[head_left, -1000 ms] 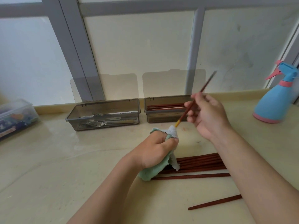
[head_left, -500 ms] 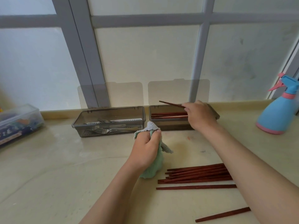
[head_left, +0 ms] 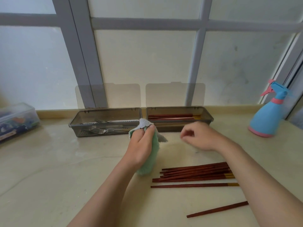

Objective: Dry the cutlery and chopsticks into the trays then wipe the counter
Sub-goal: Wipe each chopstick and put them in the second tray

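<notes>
My left hand (head_left: 141, 145) grips a green and grey cloth (head_left: 150, 163) above the counter (head_left: 49, 169), just in front of the two trays. My right hand (head_left: 199, 136) hovers in front of the right tray (head_left: 208, 117) with fingers loosely curled and nothing in it. That tray holds a few dark red chopsticks (head_left: 172, 116). The left tray (head_left: 73, 122) holds forks and other metal cutlery (head_left: 101, 126). A bundle of several red chopsticks (head_left: 195, 172) lies on the counter near my right forearm, with one apart (head_left: 193, 185) and another closer to me (head_left: 216, 209).
A blue and pink spray bottle (head_left: 268, 117) stands at the right by the window. A clear lidded box (head_left: 16, 119) sits at the far left. Both tray lids (head_left: 175, 94) stand upright against the window glass.
My right hand carried a chopstick from the cloth to the right tray, left it there and drew back holding nothing. My left hand with the cloth rose slightly towards the trays.
</notes>
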Demonstrator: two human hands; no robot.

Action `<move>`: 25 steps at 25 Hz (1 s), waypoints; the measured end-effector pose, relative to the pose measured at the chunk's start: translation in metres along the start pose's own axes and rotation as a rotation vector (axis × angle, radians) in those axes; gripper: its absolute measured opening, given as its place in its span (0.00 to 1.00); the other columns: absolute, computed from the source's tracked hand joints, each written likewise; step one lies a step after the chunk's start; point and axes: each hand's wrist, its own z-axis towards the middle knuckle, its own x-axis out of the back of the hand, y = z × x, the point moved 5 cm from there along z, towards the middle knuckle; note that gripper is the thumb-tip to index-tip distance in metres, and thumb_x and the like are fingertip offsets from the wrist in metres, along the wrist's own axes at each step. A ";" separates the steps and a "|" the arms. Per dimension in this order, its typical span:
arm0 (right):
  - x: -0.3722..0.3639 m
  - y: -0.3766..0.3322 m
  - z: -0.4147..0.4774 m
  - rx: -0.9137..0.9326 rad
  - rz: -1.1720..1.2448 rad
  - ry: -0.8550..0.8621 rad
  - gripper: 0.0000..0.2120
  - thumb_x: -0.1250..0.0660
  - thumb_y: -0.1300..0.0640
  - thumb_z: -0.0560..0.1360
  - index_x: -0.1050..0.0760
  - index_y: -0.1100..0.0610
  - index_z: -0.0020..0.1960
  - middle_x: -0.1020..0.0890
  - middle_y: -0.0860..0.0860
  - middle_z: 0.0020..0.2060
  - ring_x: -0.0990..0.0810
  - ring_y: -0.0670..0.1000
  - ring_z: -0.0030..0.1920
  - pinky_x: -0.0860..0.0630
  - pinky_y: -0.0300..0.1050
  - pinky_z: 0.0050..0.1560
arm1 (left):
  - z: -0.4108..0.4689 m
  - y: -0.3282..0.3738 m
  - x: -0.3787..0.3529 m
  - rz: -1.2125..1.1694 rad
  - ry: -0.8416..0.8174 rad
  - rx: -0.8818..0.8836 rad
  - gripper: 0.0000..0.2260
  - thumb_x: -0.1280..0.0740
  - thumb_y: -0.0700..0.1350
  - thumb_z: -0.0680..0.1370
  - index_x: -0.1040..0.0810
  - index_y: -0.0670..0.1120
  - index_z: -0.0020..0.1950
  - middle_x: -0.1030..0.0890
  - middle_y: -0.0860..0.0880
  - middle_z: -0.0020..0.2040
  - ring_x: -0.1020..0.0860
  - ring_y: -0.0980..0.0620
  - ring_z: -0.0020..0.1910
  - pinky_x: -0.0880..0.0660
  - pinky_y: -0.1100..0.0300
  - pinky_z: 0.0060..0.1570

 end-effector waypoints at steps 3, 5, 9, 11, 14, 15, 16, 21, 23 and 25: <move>-0.014 -0.010 -0.016 0.036 -0.022 -0.234 0.03 0.29 0.53 0.77 0.18 0.45 0.49 0.18 0.40 0.47 0.19 0.42 0.49 0.21 0.44 0.54 | 0.008 0.021 0.006 -0.034 0.065 -0.074 0.19 0.46 0.50 0.85 0.19 0.46 0.46 0.20 0.42 0.40 0.21 0.47 0.38 0.23 0.49 0.40; -0.014 -0.016 -0.022 0.051 -0.085 -0.320 0.03 0.28 0.52 0.76 0.19 0.46 0.49 0.18 0.41 0.47 0.19 0.44 0.49 0.21 0.42 0.51 | 0.013 0.028 0.007 -0.003 0.090 -0.087 0.17 0.45 0.49 0.85 0.24 0.45 0.42 0.23 0.41 0.39 0.23 0.46 0.38 0.24 0.48 0.40; -0.022 -0.018 -0.037 0.055 -0.231 -0.428 0.03 0.30 0.54 0.76 0.19 0.48 0.49 0.21 0.41 0.45 0.22 0.42 0.46 0.25 0.39 0.45 | 0.012 0.012 0.005 0.013 0.059 0.011 0.15 0.43 0.52 0.83 0.31 0.44 0.41 0.28 0.43 0.37 0.26 0.47 0.36 0.27 0.51 0.39; -0.027 -0.018 -0.039 0.057 -0.255 -0.404 0.04 0.32 0.56 0.77 0.20 0.49 0.48 0.21 0.42 0.44 0.23 0.43 0.45 0.23 0.41 0.47 | 0.014 0.008 0.006 0.038 0.046 0.031 0.14 0.43 0.51 0.83 0.29 0.44 0.42 0.28 0.44 0.38 0.27 0.48 0.37 0.28 0.53 0.40; -0.034 -0.022 -0.038 0.065 -0.318 -0.367 0.06 0.37 0.58 0.79 0.22 0.52 0.50 0.21 0.47 0.46 0.24 0.47 0.46 0.25 0.43 0.47 | 0.019 0.013 0.006 0.067 0.042 0.037 0.15 0.42 0.48 0.84 0.26 0.40 0.43 0.26 0.44 0.40 0.27 0.49 0.39 0.30 0.54 0.43; -0.036 -0.022 -0.038 0.063 -0.309 -0.352 0.06 0.39 0.57 0.80 0.23 0.52 0.50 0.21 0.48 0.46 0.23 0.49 0.47 0.24 0.45 0.48 | 0.019 0.011 0.007 0.060 0.039 0.032 0.15 0.42 0.47 0.84 0.24 0.39 0.44 0.25 0.44 0.40 0.26 0.50 0.41 0.29 0.54 0.44; -0.036 -0.023 -0.037 0.059 -0.270 -0.314 0.07 0.41 0.55 0.82 0.25 0.50 0.50 0.21 0.48 0.46 0.23 0.50 0.47 0.23 0.47 0.49 | 0.017 0.009 0.007 0.046 0.041 0.033 0.14 0.41 0.46 0.83 0.21 0.42 0.44 0.22 0.45 0.41 0.24 0.50 0.42 0.27 0.53 0.45; -0.009 -0.026 -0.026 0.177 0.055 0.112 0.06 0.44 0.53 0.85 0.30 0.46 0.52 0.21 0.48 0.37 0.22 0.50 0.38 0.23 0.55 0.42 | 0.012 -0.010 0.012 -0.105 0.076 0.067 0.14 0.38 0.52 0.78 0.15 0.47 0.50 0.15 0.44 0.50 0.19 0.42 0.55 0.25 0.41 0.62; -0.007 -0.037 -0.021 0.279 0.129 0.213 0.06 0.42 0.54 0.84 0.27 0.48 0.54 0.24 0.44 0.36 0.24 0.44 0.36 0.26 0.46 0.38 | 0.011 -0.012 0.008 -0.160 0.032 0.069 0.14 0.39 0.52 0.78 0.15 0.48 0.50 0.14 0.44 0.50 0.18 0.42 0.55 0.25 0.41 0.63; -0.016 -0.048 -0.017 0.337 0.176 0.237 0.06 0.41 0.56 0.84 0.25 0.51 0.55 0.24 0.42 0.37 0.25 0.42 0.37 0.28 0.40 0.38 | 0.011 -0.011 0.002 -0.146 -0.015 0.050 0.15 0.41 0.49 0.81 0.15 0.49 0.47 0.14 0.47 0.46 0.18 0.46 0.51 0.24 0.45 0.57</move>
